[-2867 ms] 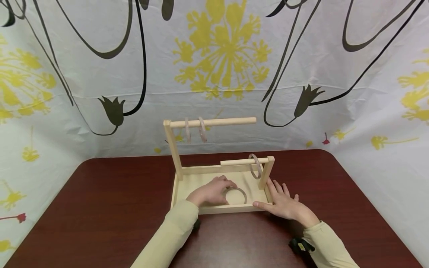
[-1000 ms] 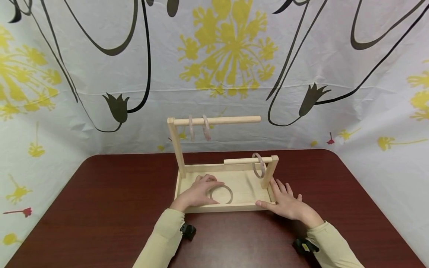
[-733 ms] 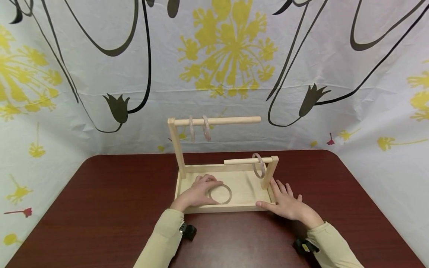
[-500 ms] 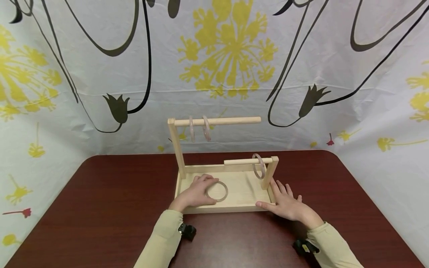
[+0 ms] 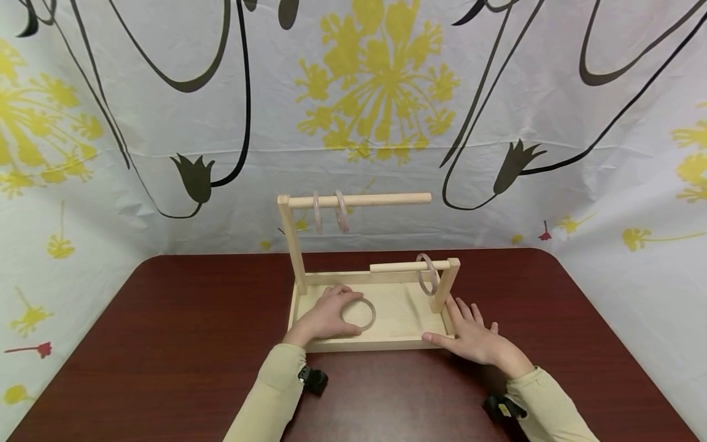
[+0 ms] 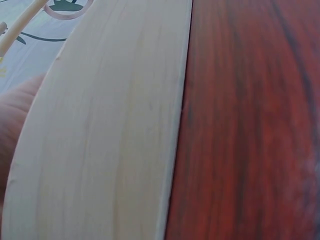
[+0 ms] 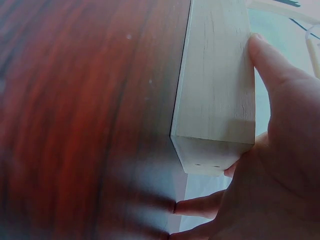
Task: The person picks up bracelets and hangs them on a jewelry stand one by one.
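Inside a pale wooden tray stand [image 5: 381,345], my left hand [image 5: 327,314] holds a pinkish-grey bangle [image 5: 374,314] between thumb and fingers, the ring lying flat or nearly so. The hand covers the bangle's left edge. My right hand [image 5: 472,334] rests at the tray's front right corner with fingers spread, thumb on the front wall. The right wrist view shows that thumb on the upper edge of the wooden wall [image 7: 217,75]. In the left wrist view, the front wall [image 6: 110,120] hides most of the left hand.
Two bangles [image 5: 342,212] hang on the stand's taller rod [image 5: 392,199] at left. Another bangle [image 5: 420,276] hangs on the lower rod [image 5: 394,267], near the right post [image 5: 446,285]. The stand sits on a dark red wooden table [image 5: 210,344], with a patterned sheet [image 5: 353,172] behind it.
My left hand has moved left inside the tray, and the bangle has shifted left with it. The right hand stays at the corner, and the hanging bangles have not moved.
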The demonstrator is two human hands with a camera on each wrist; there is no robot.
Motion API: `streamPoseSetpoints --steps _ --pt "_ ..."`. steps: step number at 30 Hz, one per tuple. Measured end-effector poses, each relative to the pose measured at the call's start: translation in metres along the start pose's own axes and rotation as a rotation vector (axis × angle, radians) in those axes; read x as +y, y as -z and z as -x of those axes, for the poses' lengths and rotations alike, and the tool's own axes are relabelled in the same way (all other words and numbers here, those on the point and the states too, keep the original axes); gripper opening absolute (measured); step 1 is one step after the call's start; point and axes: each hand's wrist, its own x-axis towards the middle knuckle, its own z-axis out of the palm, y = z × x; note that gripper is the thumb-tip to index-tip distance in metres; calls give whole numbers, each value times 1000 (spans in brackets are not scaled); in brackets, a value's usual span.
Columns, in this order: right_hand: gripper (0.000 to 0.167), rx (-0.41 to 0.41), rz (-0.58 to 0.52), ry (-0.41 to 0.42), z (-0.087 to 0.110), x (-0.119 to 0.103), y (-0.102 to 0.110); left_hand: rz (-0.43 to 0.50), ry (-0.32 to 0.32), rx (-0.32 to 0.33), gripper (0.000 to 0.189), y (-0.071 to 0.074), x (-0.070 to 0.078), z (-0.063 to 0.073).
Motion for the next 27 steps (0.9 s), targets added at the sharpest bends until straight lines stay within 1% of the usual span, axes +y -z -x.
streamPoseSetpoints --steps 2,9,12,17,23,27 --pt "106 1 2 0 0 0 0 15 -3 6 68 1 1 0" --pt "106 4 5 3 1 1 -1 70 17 46 67 1 3 2" --pt "106 10 8 5 1 1 0 73 9 57 65 1 3 2" --pt "106 11 10 8 1 0 0 104 -10 63 63 2 3 3" --pt "106 10 10 7 1 0 0 138 -30 62 62 3 8 2" --pt "106 10 4 9 1 0 0 167 -31 69 61 4 10 1"
